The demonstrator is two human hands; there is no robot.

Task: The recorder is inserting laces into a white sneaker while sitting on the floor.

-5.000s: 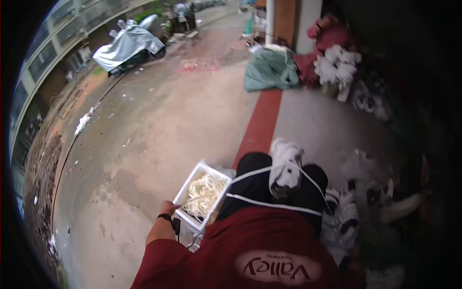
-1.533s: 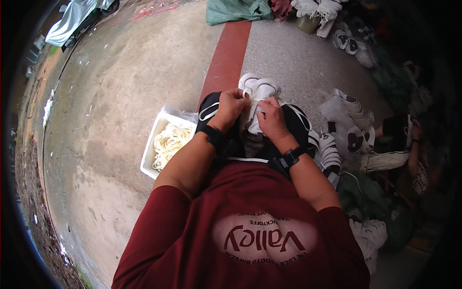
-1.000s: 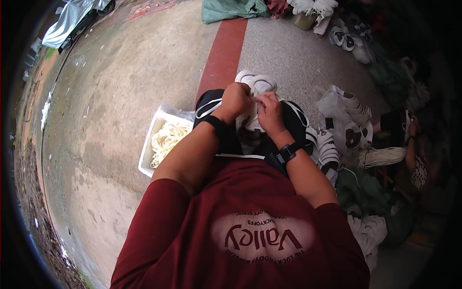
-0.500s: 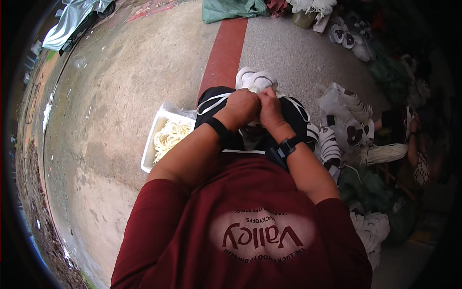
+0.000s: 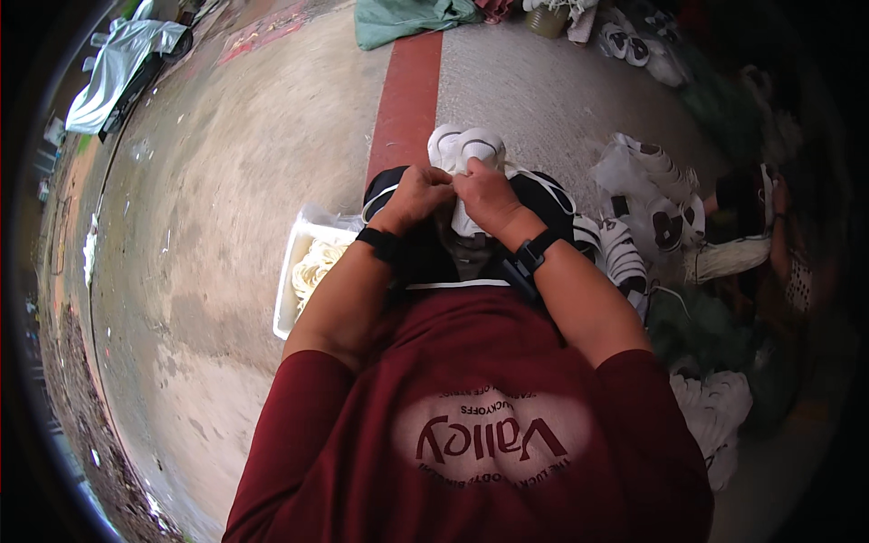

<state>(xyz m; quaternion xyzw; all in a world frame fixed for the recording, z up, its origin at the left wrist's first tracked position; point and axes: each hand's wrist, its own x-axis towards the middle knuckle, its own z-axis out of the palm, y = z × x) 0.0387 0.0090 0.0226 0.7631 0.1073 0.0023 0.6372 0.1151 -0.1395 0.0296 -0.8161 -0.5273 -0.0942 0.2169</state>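
Note:
A pair of white shoes (image 5: 471, 145) rests between my knees, toes pointing away from me. My left hand (image 5: 418, 197) is closed in a pinch at the near left side of the shoes. Against its fingertips, my right hand (image 5: 493, 197) is closed over the near shoe, thumb raised toward the toe. A white shoelace (image 5: 554, 192) runs from the shoes across my dark right trouser leg, and more lace curves over the left knee. Both hands seem to pinch this lace, though their fingers largely cover it.
Left of my leg stands a white tub (image 5: 288, 281) full of cream laces (image 5: 317, 270). More striped shoes (image 5: 625, 258) and plastic-wrapped shoes (image 5: 665, 204) lie to the right, near another person's arm (image 5: 780, 244). A green sack (image 5: 412, 20) lies at the far end.
My hands have shifted slightly left and now sit lower on the shoes. The right hand has turned over the near shoe, uncovering more of it. The whole view has shifted slightly.

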